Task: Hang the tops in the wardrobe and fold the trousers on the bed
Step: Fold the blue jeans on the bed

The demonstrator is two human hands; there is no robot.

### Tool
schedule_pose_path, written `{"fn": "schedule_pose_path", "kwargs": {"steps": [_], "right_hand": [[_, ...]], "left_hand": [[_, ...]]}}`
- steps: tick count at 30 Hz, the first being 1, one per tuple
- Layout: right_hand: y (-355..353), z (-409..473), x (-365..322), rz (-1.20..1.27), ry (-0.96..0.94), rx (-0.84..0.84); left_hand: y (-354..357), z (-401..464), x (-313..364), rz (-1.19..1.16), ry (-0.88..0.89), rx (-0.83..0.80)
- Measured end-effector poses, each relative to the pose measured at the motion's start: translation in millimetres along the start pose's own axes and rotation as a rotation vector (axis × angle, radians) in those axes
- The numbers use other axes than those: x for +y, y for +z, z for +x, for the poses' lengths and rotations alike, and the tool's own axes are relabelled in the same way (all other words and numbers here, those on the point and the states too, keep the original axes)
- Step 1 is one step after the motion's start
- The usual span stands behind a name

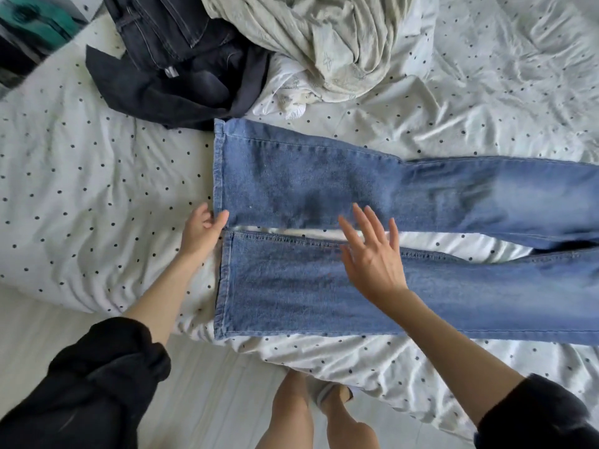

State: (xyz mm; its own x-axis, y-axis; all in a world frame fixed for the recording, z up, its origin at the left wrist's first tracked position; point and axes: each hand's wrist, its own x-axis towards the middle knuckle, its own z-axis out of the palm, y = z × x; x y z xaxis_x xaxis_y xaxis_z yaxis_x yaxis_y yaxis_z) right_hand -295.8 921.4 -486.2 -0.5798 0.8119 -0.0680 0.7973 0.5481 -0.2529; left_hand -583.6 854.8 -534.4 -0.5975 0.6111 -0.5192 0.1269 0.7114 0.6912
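Blue jeans lie flat across the bed, both legs side by side with their hems pointing left. My left hand pinches the hem corner of the far leg, thumb on top of the denim. My right hand hovers with fingers spread over the gap between the two legs, near the inner seam of the near leg. Whether it touches the cloth I cannot tell. Dark trousers lie crumpled at the back left.
A pale green-grey garment is heaped at the back centre, over white cloth. The dotted white duvet covers the bed. The bed's edge runs along the bottom, with my legs on the light floor.
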Motion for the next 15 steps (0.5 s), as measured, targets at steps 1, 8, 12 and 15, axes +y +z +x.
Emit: {"fn": "schedule_pose_path", "kwargs": {"steps": [1,8,12,15], "right_hand": [[-3.0,8.5,3.5,-0.004,0.043,0.0],[-6.7,51.3,24.7,-0.108,0.21,-0.253],[0.6,57.7,17.9,-0.143,0.212,-0.262],[7.5,62.2,17.0,-0.179,0.223,-0.262]], "left_hand": [[0.3,10.7,9.8,-0.048,0.001,0.003],[5.5,65.4,42.4,0.054,-0.021,0.05],[0.8,66.5,38.7,0.205,0.072,0.063],[-9.2,65.8,32.9,0.196,0.122,0.171]]}}
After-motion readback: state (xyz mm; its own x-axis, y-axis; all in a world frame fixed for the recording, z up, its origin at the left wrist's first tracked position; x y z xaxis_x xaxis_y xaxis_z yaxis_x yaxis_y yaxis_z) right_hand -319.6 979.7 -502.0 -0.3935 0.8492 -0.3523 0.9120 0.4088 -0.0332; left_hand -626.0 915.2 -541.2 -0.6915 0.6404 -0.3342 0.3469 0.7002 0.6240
